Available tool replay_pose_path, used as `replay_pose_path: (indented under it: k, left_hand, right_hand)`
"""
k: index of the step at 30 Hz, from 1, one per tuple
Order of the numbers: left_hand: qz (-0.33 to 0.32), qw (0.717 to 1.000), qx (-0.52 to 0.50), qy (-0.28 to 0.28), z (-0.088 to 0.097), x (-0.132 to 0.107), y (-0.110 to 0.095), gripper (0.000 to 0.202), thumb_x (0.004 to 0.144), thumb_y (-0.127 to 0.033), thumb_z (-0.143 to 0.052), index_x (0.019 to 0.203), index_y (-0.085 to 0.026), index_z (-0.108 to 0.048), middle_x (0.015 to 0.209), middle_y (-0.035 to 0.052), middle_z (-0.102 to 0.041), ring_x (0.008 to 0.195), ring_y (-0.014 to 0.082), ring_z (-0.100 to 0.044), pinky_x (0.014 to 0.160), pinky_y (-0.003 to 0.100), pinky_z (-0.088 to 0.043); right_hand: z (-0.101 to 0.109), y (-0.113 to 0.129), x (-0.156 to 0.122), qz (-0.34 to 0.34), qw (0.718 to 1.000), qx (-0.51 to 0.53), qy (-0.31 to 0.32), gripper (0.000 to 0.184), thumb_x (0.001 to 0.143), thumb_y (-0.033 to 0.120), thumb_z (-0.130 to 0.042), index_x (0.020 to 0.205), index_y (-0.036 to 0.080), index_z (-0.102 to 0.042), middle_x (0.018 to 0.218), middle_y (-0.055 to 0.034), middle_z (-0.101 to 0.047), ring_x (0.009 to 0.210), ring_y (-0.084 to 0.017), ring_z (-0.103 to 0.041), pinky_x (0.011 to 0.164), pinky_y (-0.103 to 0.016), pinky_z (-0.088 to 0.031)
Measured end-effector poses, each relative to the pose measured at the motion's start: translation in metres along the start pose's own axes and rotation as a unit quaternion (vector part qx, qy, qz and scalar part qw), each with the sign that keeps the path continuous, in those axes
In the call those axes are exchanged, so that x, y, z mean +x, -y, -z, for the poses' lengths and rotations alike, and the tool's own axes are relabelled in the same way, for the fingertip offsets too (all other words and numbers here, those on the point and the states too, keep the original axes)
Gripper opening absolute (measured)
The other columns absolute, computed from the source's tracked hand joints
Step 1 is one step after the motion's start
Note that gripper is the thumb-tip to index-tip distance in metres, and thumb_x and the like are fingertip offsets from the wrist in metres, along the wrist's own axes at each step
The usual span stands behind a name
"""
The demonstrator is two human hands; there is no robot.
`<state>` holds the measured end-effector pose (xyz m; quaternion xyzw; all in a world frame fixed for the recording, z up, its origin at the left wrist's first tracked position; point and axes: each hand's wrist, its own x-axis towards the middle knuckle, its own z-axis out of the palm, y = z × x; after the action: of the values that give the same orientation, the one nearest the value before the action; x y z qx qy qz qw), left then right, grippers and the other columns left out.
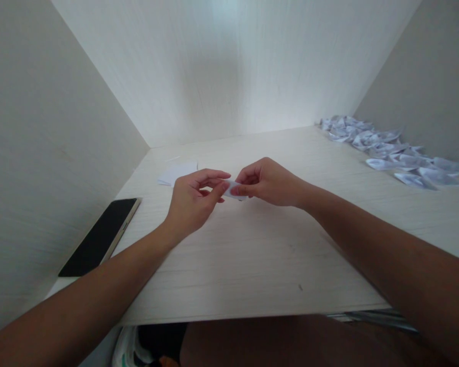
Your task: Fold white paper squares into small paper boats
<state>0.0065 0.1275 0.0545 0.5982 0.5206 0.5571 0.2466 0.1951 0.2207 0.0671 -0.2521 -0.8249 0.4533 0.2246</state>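
Observation:
A small folded piece of white paper (232,189) is held between my two hands above the middle of the table. My left hand (197,196) pinches its left end between thumb and fingers. On the right end, my right hand (265,183) grips it with the thumb pressed on the near face. Fingers cover much of the paper, so its full shape is hidden. Just behind my left hand lie flat white paper sheets (178,172), partly covered by that hand.
Many folded white paper pieces (386,148) lie in a long cluster along the right wall. A phone with a dark screen (101,237) rests at the left edge, near my left forearm. Walls enclose the pale table (233,275) on the left, back and right.

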Motion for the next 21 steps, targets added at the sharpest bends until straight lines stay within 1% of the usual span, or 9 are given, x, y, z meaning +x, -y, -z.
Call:
replay_pose_path:
  k: [2,4,7,10,13,15,19,21]
  left_hand:
    - [-0.005,1.0,0.014,0.001,0.0,0.0,0.002,0.021,0.08,-0.029,-0.085,0.095,-0.016,-0.083,0.075,0.0037,-0.08,0.063,0.0144,-0.075,0.057,0.022,-0.065]
    - [-0.006,1.0,0.014,0.0,0.0,0.0,0.004,0.024,0.08,-0.032,-0.086,0.097,-0.015,-0.082,0.077,0.0043,-0.08,0.065,0.0143,-0.076,0.06,0.023,-0.066]
    - [-0.006,1.0,-0.005,-0.01,-0.001,0.0,0.007,0.027,0.077,-0.033,-0.09,0.094,-0.016,-0.078,0.08,0.0044,-0.08,0.069,0.0152,-0.077,0.064,0.024,-0.067]
    - [-0.006,0.999,-0.04,-0.028,-0.004,0.0,0.008,0.029,0.073,-0.032,-0.093,0.089,-0.016,-0.074,0.078,0.0025,-0.078,0.068,0.0155,-0.076,0.062,0.026,-0.068]
    - [-0.013,0.995,-0.086,-0.05,-0.007,0.0,0.008,0.03,0.072,-0.031,-0.095,0.09,-0.016,-0.076,0.079,0.0019,-0.078,0.069,0.0156,-0.076,0.065,0.029,-0.07]
    - [-0.015,0.992,-0.114,-0.052,-0.008,0.0,0.008,0.027,0.074,-0.029,-0.095,0.09,-0.016,-0.078,0.081,0.0024,-0.08,0.071,0.0155,-0.077,0.067,0.029,-0.071]
    - [-0.013,0.99,-0.132,-0.038,-0.008,0.0,0.008,0.016,0.08,-0.029,-0.092,0.087,-0.018,-0.083,0.084,0.003,-0.081,0.074,0.0144,-0.077,0.071,0.027,-0.071]
    - [-0.016,0.991,-0.128,-0.039,-0.007,0.0,0.005,0.015,0.08,-0.029,-0.092,0.083,-0.018,-0.084,0.081,0.0025,-0.08,0.073,0.0136,-0.076,0.07,0.026,-0.07]
  right_hand:
    - [0.0,0.001,0.001,0.01,0.999,-0.05,-0.016,0.023,0.086,0.031,-0.079,0.071,0.015,-0.077,0.056,0.0037,-0.059,0.055,-0.008,-0.044,0.054,-0.026,-0.032]
    - [0.0,0.001,0.001,0.011,0.998,-0.06,-0.035,0.024,0.086,0.034,-0.08,0.072,0.015,-0.077,0.057,0.003,-0.061,0.056,-0.009,-0.046,0.056,-0.027,-0.032]
    - [-0.001,-0.001,0.003,0.018,0.997,-0.04,-0.063,0.037,0.084,0.049,-0.081,0.073,0.014,-0.077,0.062,-0.0002,-0.066,0.058,-0.011,-0.051,0.056,-0.028,-0.034]
    - [-0.002,-0.005,0.004,0.059,0.992,-0.032,-0.104,0.047,0.082,0.061,-0.082,0.071,0.015,-0.077,0.063,-0.0014,-0.068,0.059,-0.012,-0.052,0.058,-0.029,-0.036]
    - [-0.004,-0.009,0.005,0.107,0.985,-0.016,-0.133,0.049,0.083,0.063,-0.081,0.072,0.016,-0.077,0.066,-0.0017,-0.07,0.062,-0.012,-0.055,0.061,-0.028,-0.038]
    - [-0.006,-0.012,0.006,0.125,0.981,-0.003,-0.146,0.049,0.083,0.064,-0.082,0.073,0.016,-0.077,0.067,-0.0018,-0.071,0.063,-0.012,-0.056,0.062,-0.028,-0.04]
    - [-0.009,-0.013,0.006,0.135,0.978,0.014,-0.161,0.049,0.082,0.065,-0.083,0.073,0.017,-0.077,0.067,-0.0012,-0.072,0.063,-0.012,-0.055,0.063,-0.029,-0.041]
    - [-0.01,-0.013,0.006,0.133,0.978,0.021,-0.16,0.049,0.081,0.065,-0.084,0.072,0.017,-0.077,0.067,-0.0013,-0.072,0.063,-0.012,-0.055,0.064,-0.029,-0.042]
